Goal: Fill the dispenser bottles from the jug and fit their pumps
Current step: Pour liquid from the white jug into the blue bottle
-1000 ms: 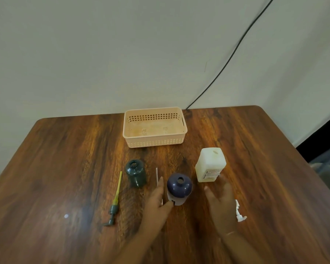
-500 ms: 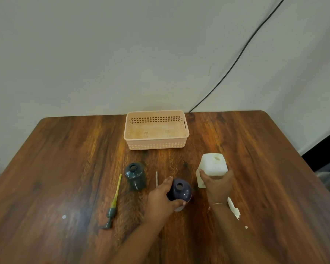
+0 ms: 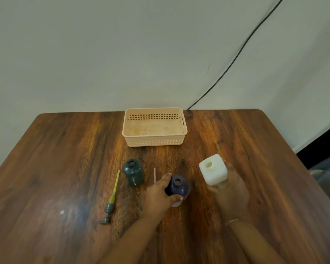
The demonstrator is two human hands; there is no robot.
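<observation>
My left hand [image 3: 159, 197] grips the side of a dark blue dispenser bottle [image 3: 178, 185] that stands open-mouthed on the wooden table [image 3: 65, 159]. My right hand [image 3: 229, 191] is wrapped around a square white jug [image 3: 213, 171] with an open hole on top, held slightly raised to the right of the blue bottle. A dark green bottle [image 3: 133, 171], also without a pump, stands to the left. A green pump with a yellow tube [image 3: 111, 199] lies flat left of it. A thin white tube [image 3: 155, 175] lies between the two bottles.
A peach plastic basket [image 3: 154, 142] stands empty at the back of the table near the wall. A black cable [image 3: 234, 60] runs down the wall to the table's back edge. The table's right edge drops off near a dark floor area.
My right hand closed on the white jug and raised it toward me. My left hand settled around the blue bottle. The white pump near my right arm is hidden now.
</observation>
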